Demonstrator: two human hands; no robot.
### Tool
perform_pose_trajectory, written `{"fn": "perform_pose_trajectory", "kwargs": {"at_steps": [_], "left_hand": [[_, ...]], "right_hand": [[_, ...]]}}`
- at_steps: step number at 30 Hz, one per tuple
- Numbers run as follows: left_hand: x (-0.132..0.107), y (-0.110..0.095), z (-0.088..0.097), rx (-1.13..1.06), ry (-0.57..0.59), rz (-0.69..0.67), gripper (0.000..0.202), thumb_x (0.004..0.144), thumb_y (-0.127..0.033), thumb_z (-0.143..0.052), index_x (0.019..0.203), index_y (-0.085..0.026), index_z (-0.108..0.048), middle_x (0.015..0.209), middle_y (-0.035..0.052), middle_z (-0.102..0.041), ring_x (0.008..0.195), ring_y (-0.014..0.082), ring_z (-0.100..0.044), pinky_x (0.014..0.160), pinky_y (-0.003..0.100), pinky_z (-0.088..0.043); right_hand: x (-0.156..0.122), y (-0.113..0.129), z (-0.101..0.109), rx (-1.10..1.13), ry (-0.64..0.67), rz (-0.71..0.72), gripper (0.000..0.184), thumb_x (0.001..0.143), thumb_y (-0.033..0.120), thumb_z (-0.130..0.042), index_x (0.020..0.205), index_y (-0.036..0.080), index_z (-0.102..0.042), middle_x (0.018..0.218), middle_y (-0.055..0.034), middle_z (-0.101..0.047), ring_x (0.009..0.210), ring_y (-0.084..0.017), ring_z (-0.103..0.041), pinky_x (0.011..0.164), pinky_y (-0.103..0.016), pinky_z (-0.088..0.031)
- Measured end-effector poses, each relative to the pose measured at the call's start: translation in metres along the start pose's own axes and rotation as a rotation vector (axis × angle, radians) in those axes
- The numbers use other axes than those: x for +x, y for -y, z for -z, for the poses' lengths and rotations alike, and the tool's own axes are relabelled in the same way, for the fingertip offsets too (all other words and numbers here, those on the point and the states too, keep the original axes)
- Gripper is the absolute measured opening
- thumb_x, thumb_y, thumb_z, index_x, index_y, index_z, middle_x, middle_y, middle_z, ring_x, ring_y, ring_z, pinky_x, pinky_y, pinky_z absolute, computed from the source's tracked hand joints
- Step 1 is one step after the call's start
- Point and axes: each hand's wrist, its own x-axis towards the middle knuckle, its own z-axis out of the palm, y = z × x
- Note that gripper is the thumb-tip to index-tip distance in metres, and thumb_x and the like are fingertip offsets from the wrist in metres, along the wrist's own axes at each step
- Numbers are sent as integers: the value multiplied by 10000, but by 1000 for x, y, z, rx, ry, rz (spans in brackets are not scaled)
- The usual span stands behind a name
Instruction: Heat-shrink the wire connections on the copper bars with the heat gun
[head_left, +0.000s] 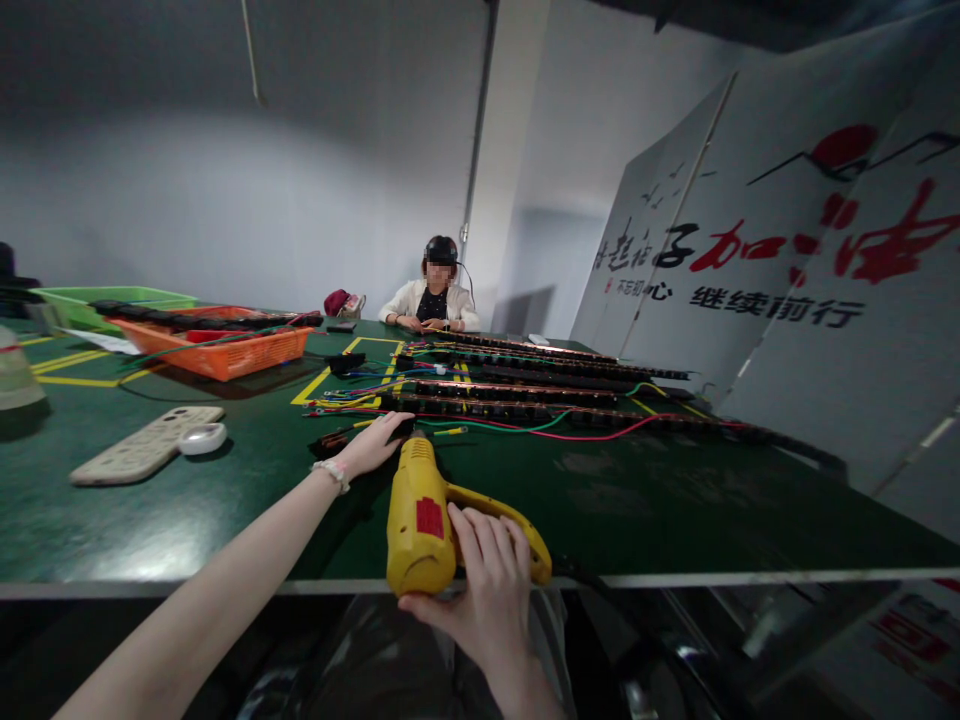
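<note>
My right hand point(491, 570) is closed on a yellow heat gun point(420, 535), its thumb under the rear of the body and its fingers over the handle side. The gun lies near the table's front edge, nozzle pointing away from me. Just left of the nozzle, my left hand point(375, 445) reaches forward with its fingers together, closed on something partly hidden beneath them. Dark strands point(337, 440) show at its left side. A short wire with a yellow sleeve point(450, 431) lies right of the nozzle; whether my fingers hold it is hidden.
Long black wiring harnesses point(517, 408) with coloured leads stretch across the green table point(645, 510). An orange basket point(247, 355) and a green tray point(120, 297) stand at left. Nearer are a phone point(142, 447) and a small white case point(202, 439). Another person point(433, 300) sits opposite.
</note>
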Motion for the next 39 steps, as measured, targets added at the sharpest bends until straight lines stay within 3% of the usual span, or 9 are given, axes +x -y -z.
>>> {"fn": "perform_pose_trajectory", "kwargs": {"at_steps": [9,15,39], "left_hand": [[0,0,0,-7,2,12,488,861,-310,-443,1342,-222,-440,1372,75,-491,1331,265,-388,1111,463,-352],[-1,-5,1,-2,5,7,477,876,-325,-436,1340,-213,-444,1350,88,-502,1289,266,-429,1098,464,-366],[-2,-3,3,-24,7,-12,480,882,-327,-467,1349,-225,-424,1325,98,-501,1233,244,-473,1064,432,-390]], "right_hand": [[-5,-16,-8,14,-54,-9,884,665,866,-383,1162,166,-596,1039,-83,-667,968,-236,-586,977,-422,-296],[-2,-26,1,-56,-7,91,897,639,854,-454,1165,141,-599,1043,-104,-672,966,-238,-598,979,-399,-303],[-9,-97,24,-123,-10,147,793,750,787,-406,1171,139,-583,1044,-103,-671,943,-232,-608,972,-414,-313]]}}
